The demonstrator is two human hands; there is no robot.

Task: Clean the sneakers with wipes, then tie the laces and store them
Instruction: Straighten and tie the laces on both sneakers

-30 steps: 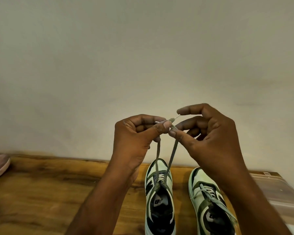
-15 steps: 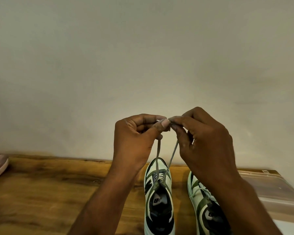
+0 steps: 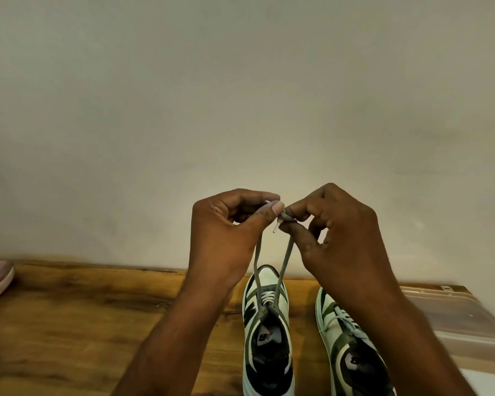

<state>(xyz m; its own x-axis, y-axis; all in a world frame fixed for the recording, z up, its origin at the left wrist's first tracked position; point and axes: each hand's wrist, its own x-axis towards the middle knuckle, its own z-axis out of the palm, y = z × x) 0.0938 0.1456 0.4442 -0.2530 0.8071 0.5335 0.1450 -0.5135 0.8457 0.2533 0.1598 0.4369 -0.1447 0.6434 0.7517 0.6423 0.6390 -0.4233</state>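
Lacing stage, wiping apparently done. Left white-and-dark-green sneaker (image 3: 266, 332) stands on the wooden tabletop (image 3: 83, 324), its grey laces (image 3: 285, 264) pulled up taut. Left hand (image 3: 226, 232) pinches one lace end, right hand (image 3: 337, 238) pinches the other; fingertips meet where the ends cross. No bow yet. Right matching sneaker (image 3: 352, 347) looks loosely laced. Clear plastic storage box (image 3: 457, 318) waits; storing left. Versus a second ago: right fingers have curled in and closed onto the laces.
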